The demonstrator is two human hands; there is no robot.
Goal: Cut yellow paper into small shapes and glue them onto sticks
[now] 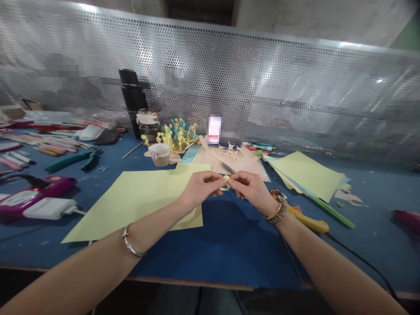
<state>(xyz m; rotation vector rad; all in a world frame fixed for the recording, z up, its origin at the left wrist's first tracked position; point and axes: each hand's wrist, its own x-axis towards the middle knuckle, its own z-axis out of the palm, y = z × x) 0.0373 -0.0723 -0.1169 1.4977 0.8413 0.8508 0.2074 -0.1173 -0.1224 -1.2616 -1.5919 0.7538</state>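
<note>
My left hand [203,189] and my right hand [251,189] meet above the blue mat, pinching a small pale yellow paper strip [226,178] between their fingertips. Part of the strip is hidden by my fingers. Beneath my left forearm lies a large pale yellow paper sheet [131,208]. Just beyond my hands, metal scissors [228,168] rest on peach paper cutouts [229,159]. To the right of my right hand lies a stack of coloured paper sheets [308,175]. A yellow-handled tool [308,221] sits by my right wrist.
A blue-topped table [236,245] ends in a front edge near me. Green pliers [74,160], a magenta device [36,192], and a white power bank [49,208] lie left. Yellow-and-teal paper flowers [173,135], a black flask [133,100], and a perforated metal screen [262,83] stand behind.
</note>
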